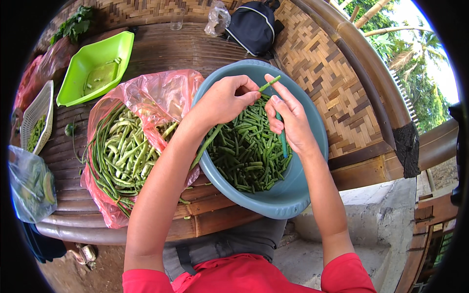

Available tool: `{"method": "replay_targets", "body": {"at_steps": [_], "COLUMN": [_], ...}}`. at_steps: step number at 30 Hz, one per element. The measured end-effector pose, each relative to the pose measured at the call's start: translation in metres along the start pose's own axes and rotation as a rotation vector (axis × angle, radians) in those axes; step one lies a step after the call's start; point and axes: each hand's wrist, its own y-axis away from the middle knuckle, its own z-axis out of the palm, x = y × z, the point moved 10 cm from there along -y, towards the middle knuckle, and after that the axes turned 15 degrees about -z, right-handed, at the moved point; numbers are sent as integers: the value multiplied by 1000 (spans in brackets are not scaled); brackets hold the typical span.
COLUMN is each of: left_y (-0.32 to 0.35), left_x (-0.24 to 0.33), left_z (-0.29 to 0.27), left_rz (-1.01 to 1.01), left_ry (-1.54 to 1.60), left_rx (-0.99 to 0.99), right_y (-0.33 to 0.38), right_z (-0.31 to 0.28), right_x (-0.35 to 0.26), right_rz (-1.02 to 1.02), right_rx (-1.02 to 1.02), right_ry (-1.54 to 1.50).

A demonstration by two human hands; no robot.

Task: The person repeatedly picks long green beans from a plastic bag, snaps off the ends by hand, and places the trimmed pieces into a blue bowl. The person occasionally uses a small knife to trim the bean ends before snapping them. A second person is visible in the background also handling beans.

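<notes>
My left hand [227, 99] is closed on a green long bean [268, 85] above the basin, its tip pointing up toward my right hand. The bean's long end trails down past my left wrist toward the bamboo table. In my right hand [289, 116] is a small knife with a teal handle [283, 140], fingers wrapped round it; its blade is barely visible beside the bean. Below both hands, a round blue-grey basin [234, 190] holds many short cut bean pieces [254, 151]. Left of it, an opened pink plastic bag [163, 85] holds whole pale beans [129, 149] and long beans.
A bright green tray [80, 68] with a few scraps lies at the far left. Near it are a white basket [46, 105] and a clear bag of vegetables [31, 183]. A black bag [251, 27] and a glass [177, 19] stand at the back. A woven bamboo wall [337, 83] rises right.
</notes>
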Motion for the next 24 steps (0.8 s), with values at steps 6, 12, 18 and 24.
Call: {"method": "replay_targets", "body": {"at_steps": [6, 12, 18, 24], "left_y": [4, 4, 3, 3], "left_x": [7, 7, 5, 3], "left_z": [-5, -5, -4, -3], "left_rz": [85, 92, 84, 56], "left_ry": [-19, -80, -101, -93], "left_rx": [41, 43, 45, 29], "right_y": [2, 4, 4, 5], "right_z": [9, 11, 11, 11], "right_x": [1, 2, 3, 4], "right_rz": [32, 38, 27, 25], "right_rx": [-72, -90, -82, -78], "right_ry": [1, 23, 65, 81]}}
